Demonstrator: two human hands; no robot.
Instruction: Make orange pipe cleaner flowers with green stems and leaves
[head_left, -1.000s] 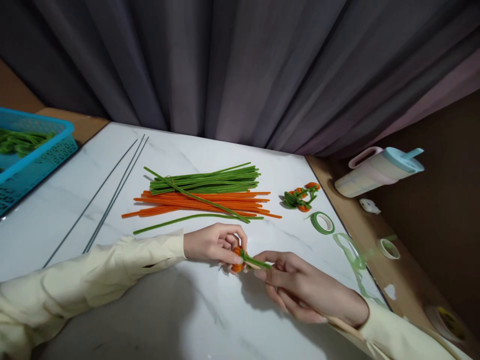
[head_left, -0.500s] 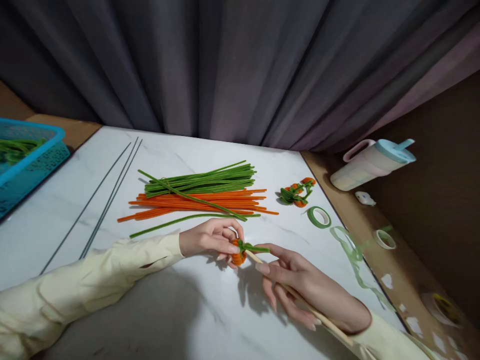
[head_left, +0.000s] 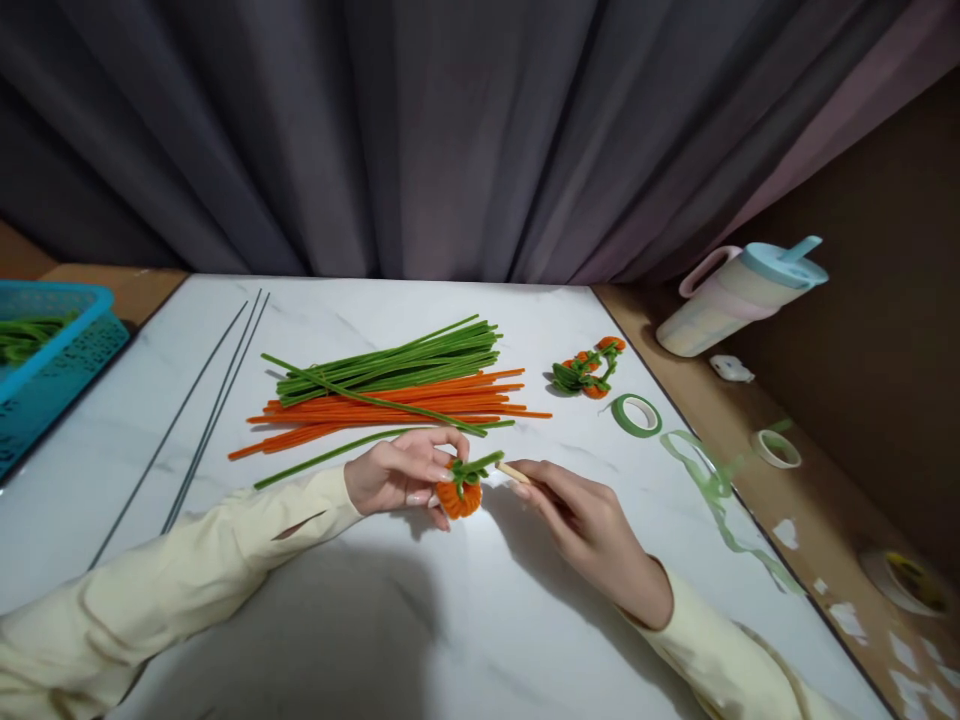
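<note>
My left hand pinches a small orange pipe-cleaner pumpkin, its green leaves and stem on top and the stem pointing right. A thin wooden stick is gripped in my right hand, its tip close to the stem's end; most of the stick is hidden by the hand. Just beyond my left hand lie a bundle of green pipe cleaners and a bundle of orange pipe cleaners, with a loose green one across them and another in front.
Several finished orange-and-green pieces lie at right by a green tape roll and a loose tape strip. Thin wires and a blue basket are at left. A lidded tumbler stands at the right edge.
My right hand has drawn the stick back from the pumpkin and turned knuckles up. The pumpkin has tilted, showing more of its orange side and leaves. The view has shifted slightly.
</note>
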